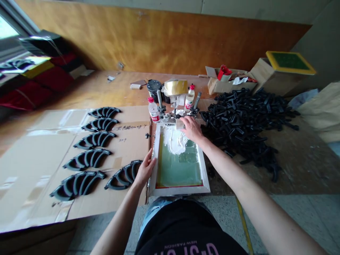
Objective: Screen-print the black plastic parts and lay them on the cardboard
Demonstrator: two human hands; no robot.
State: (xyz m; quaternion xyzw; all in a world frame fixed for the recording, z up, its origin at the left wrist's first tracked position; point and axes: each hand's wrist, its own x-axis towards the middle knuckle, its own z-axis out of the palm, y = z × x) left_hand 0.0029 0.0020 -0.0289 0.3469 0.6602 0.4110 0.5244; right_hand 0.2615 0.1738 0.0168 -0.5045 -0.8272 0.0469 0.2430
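A silver-edged printing screen [206, 177] with green mesh lies in front of me, white ink [176, 141] smeared across its far half. At its far end, my right hand [191, 128] is closed on a pale squeegee [180, 124], whose lower part is hard to make out. My left hand [146, 165] is beside the screen's left edge, fingers stretched forward and the thumb next to the frame; whether it touches the frame I cannot tell. Just left of that hand lies a curved black plastic part [123, 176] with ribs. Metal clamps [195, 110] stand behind the screen.
Several curved black parts [79, 185] lie in rows on cardboard [39, 141] at left. A large heap of black pieces [239, 120] sits at right. Two red-capped bottles, one a left bottle [153, 110], a tape roll [175, 87] and a dark tub [154, 88] stand behind the screen.
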